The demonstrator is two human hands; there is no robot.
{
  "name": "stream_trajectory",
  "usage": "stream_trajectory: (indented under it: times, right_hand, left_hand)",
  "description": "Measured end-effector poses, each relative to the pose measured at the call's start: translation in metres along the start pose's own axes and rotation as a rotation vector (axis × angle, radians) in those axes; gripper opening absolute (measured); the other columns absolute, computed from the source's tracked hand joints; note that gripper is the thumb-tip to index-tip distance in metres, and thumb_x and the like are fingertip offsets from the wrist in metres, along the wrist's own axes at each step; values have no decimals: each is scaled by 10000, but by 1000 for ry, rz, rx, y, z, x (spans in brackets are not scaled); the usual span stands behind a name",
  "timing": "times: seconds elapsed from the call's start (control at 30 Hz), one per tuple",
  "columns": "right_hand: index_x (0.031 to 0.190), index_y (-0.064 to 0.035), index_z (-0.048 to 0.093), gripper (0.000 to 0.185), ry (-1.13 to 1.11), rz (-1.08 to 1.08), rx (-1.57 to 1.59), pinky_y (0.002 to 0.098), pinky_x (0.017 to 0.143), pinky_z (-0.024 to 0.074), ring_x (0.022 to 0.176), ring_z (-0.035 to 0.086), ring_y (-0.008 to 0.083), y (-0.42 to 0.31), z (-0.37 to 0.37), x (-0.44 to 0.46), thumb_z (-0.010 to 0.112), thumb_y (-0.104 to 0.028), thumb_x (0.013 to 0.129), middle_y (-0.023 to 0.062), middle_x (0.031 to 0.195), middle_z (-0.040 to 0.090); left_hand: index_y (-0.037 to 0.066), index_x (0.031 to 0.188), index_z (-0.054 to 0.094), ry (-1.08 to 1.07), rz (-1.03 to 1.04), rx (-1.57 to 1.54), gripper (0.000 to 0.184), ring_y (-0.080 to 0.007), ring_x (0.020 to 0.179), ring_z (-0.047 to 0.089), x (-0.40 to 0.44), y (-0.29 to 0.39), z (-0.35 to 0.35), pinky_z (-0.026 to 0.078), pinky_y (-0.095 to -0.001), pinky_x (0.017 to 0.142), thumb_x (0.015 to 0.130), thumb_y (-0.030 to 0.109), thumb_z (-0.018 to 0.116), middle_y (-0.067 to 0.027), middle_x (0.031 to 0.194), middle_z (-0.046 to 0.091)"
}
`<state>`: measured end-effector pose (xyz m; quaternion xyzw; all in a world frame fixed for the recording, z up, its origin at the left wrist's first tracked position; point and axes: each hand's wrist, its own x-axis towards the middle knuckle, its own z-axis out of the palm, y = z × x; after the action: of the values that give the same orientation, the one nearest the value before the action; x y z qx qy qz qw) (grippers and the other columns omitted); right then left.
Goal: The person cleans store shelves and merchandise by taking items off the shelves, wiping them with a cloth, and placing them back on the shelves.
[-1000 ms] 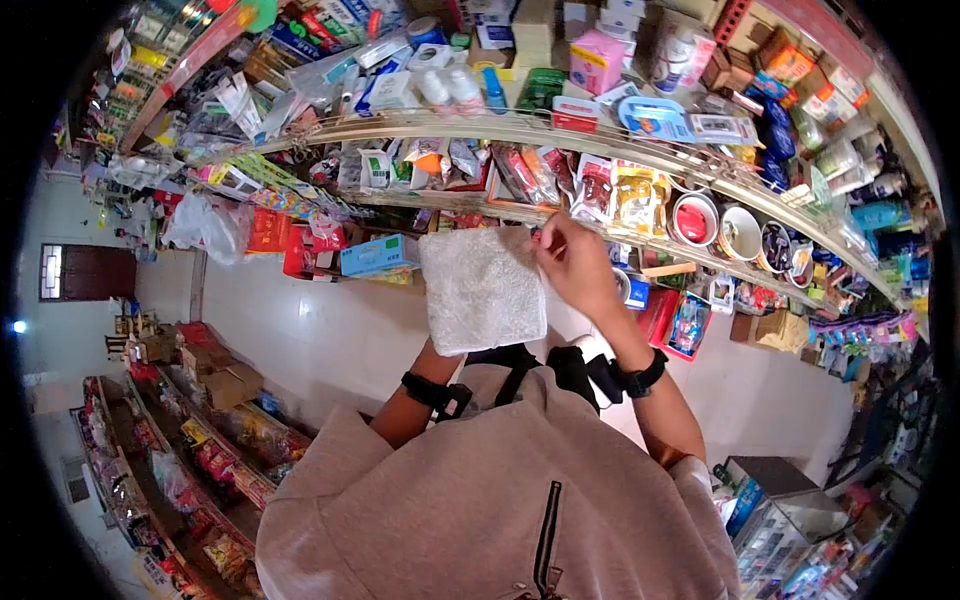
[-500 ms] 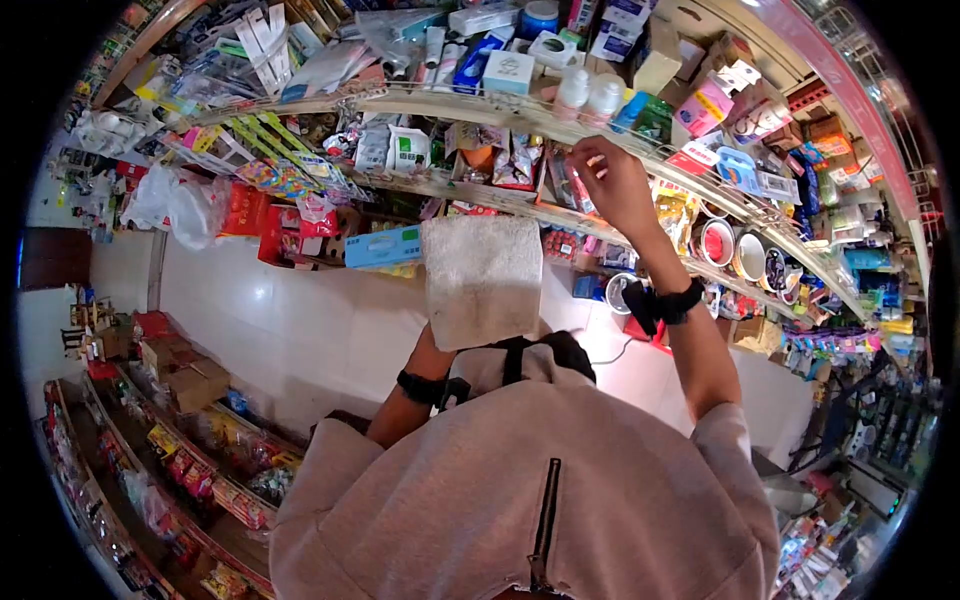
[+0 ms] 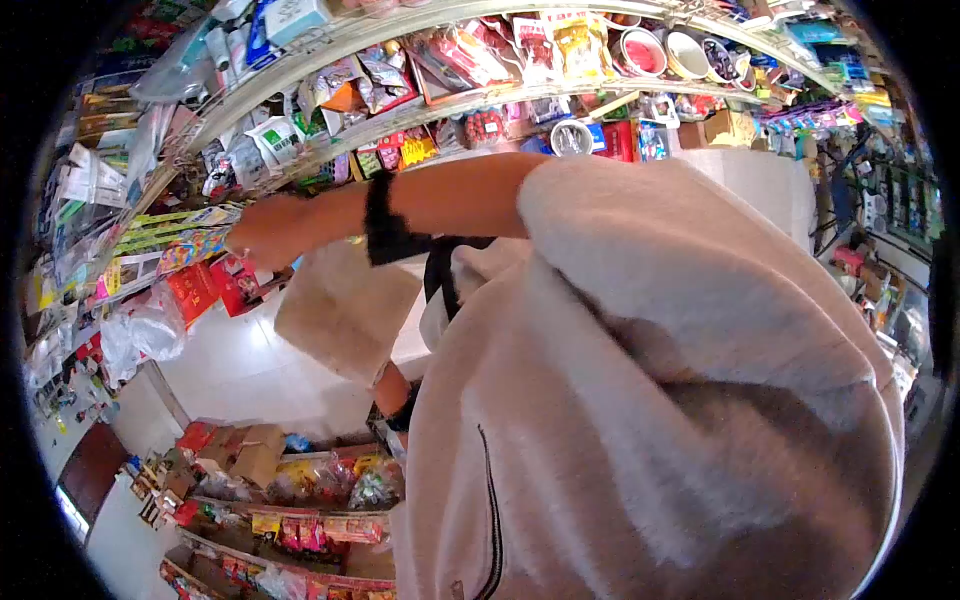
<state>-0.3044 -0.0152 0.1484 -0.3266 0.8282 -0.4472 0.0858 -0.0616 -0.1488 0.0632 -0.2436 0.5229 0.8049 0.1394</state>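
A pale beige, flat-faced box is held up in front of my body. My left hand supports it from its lower edge, with most of the fingers hidden behind it. My right hand reaches across to the left, above the box, beside the hanging yellow-green strip packets. Its back faces me and the fingers look curled together. What they hold, if anything, is hidden. Just below that hand is a red packet.
Shelves of goods curve around the front, with a shelf edge beyond my right arm. White tubs stand at the upper right. A clear plastic bag hangs at left. Cardboard boxes and low shelves stand at lower left, past the pale floor.
My right hand has swung from the upper right shelf across to the left-hand strip packets. The view has turned left, and the beige box now appears tilted, further left.
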Motion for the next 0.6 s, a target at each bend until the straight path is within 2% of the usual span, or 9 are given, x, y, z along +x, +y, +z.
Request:
stream_trajectory:
  times: [0.23, 0.37, 0.43, 0.47, 0.6]
  right_hand:
    - [1005, -103, 668, 260, -190, -144, 138, 510, 742, 509, 912, 653, 360, -25, 38, 9, 557, -146, 774, 158, 946, 683]
    - [1016, -109, 656, 257, -165, -103, 231, 499, 739, 501, 910, 647, 340, -12, 15, 5, 554, -142, 782, 132, 927, 681]
    - [1014, -109, 651, 251, -199, -101, 163, 504, 732, 496, 902, 644, 337, -8, 3, 6, 549, -141, 787, 131, 921, 675]
    - [1009, -108, 650, 243, -212, -80, 199, 502, 732, 497, 921, 640, 339, -7, -2, 4, 541, -144, 795, 135, 957, 673]
    - [1014, -111, 650, 243, -215, -138, 182, 494, 731, 498, 931, 641, 337, -6, -16, 10, 533, -148, 804, 139, 964, 675]
  left_hand:
    - [93, 1436, 366, 160, 22, 110, 563, -293, 1260, 494, -29, -7, 9, 447, -439, 1027, 987, 429, 428, -133, 1408, 465]
    - [91, 1433, 369, 213, 26, 143, 559, -294, 1259, 495, -40, -12, 21, 447, -438, 1025, 987, 424, 431, -135, 1406, 467]
    - [90, 1431, 371, 229, 22, 157, 557, -294, 1258, 495, -44, -13, 27, 448, -437, 1025, 987, 421, 432, -135, 1405, 468]
    - [90, 1431, 372, 234, 23, 165, 556, -294, 1257, 495, -45, -14, 31, 448, -437, 1024, 987, 420, 433, -136, 1404, 469]
    - [88, 1428, 375, 241, 21, 211, 552, -295, 1256, 497, -44, -15, 45, 448, -436, 1023, 987, 414, 435, -137, 1402, 471]
